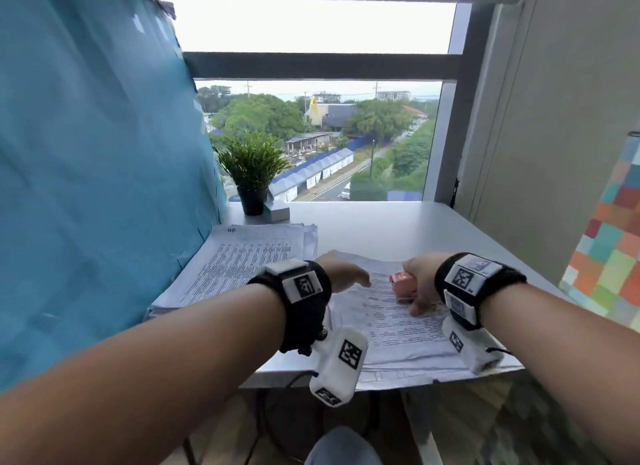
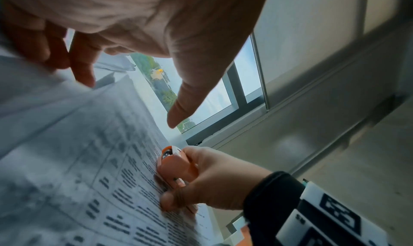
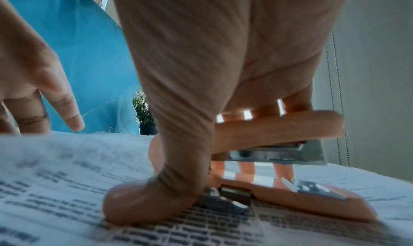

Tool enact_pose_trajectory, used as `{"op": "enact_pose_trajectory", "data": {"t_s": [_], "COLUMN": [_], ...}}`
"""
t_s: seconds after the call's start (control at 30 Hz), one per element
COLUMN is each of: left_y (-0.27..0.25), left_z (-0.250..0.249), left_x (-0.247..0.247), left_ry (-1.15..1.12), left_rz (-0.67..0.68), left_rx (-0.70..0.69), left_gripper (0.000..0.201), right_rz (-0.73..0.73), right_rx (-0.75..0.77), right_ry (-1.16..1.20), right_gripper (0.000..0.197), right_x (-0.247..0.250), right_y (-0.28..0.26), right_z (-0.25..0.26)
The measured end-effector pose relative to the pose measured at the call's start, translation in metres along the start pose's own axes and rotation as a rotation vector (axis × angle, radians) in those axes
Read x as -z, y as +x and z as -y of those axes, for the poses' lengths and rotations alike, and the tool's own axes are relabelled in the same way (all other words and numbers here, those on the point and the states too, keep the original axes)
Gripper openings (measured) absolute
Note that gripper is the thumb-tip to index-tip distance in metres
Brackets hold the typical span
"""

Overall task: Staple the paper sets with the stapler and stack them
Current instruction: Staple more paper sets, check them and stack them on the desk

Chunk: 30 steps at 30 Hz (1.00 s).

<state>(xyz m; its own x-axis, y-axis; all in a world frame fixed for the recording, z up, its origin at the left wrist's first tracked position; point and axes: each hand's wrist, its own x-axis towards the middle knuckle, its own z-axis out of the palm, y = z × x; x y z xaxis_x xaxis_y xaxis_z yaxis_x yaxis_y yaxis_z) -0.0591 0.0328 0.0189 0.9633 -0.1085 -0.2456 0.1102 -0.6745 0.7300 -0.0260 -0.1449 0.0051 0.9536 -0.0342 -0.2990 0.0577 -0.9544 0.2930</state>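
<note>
A small pink stapler (image 1: 402,284) (image 2: 176,168) (image 3: 286,163) stands on a loose pile of printed paper sheets (image 1: 391,319) (image 2: 73,170) (image 3: 67,188) at the table's front. My right hand (image 1: 417,284) (image 2: 214,181) (image 3: 201,91) grips the stapler from above, its thumb tip resting on the paper. The stapler's mouth stands apart with no paper in it. My left hand (image 1: 346,274) (image 2: 125,43) (image 3: 42,83) hovers low over the same pile to the left of the stapler, fingers straight and loose, holding nothing.
A second stack of printed sheets (image 1: 239,257) lies at the back left against a blue sheet (image 1: 97,174). A potted plant (image 1: 252,174) and a small box (image 1: 277,211) stand by the window. The white table (image 1: 415,229) stretches to the right, bare there.
</note>
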Motion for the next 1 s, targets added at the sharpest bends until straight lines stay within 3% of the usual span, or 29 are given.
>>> {"op": "enact_pose_trajectory", "data": {"t_s": [0.23, 0.33, 0.4, 0.53, 0.57, 0.67, 0.8, 0.9, 1.0], "left_y": [0.001, 0.003, 0.003, 0.004, 0.004, 0.006, 0.001, -0.004, -0.019], "left_z": [-0.009, -0.004, -0.001, 0.000, -0.001, -0.009, -0.028, -0.041, -0.054], "left_x": [-0.010, -0.016, -0.022, -0.018, -0.013, 0.009, 0.053, 0.096, 0.136], "left_ry": [-0.136, -0.260, -0.209, 0.042, 0.081, 0.199, 0.351, 0.342, 0.314], "left_rz": [-0.034, -0.021, -0.020, -0.024, -0.015, -0.059, -0.202, -0.298, -0.388], "left_rx": [-0.018, 0.029, 0.017, -0.093, -0.096, -0.126, -0.230, -0.294, -0.393], "left_gripper": [0.042, 0.019, 0.007, 0.008, 0.002, 0.020, 0.004, 0.007, 0.020], "right_rz": [-0.019, -0.037, -0.039, -0.072, -0.091, -0.132, -0.112, -0.105, -0.134], "right_rx": [0.006, 0.011, 0.010, -0.010, -0.013, -0.001, -0.049, -0.107, -0.161], "right_ry": [0.024, 0.029, 0.039, 0.097, 0.120, 0.228, 0.283, 0.259, 0.270], "right_gripper": [0.069, 0.069, 0.070, 0.070, 0.071, 0.067, 0.055, 0.049, 0.060], "right_x": [-0.002, -0.005, -0.005, -0.006, -0.007, -0.014, -0.023, -0.029, -0.024], "right_y": [-0.001, 0.003, 0.002, -0.002, -0.005, -0.008, -0.002, -0.004, -0.009], "right_z": [-0.003, -0.004, -0.004, -0.005, -0.005, -0.009, -0.028, -0.045, -0.058]}}
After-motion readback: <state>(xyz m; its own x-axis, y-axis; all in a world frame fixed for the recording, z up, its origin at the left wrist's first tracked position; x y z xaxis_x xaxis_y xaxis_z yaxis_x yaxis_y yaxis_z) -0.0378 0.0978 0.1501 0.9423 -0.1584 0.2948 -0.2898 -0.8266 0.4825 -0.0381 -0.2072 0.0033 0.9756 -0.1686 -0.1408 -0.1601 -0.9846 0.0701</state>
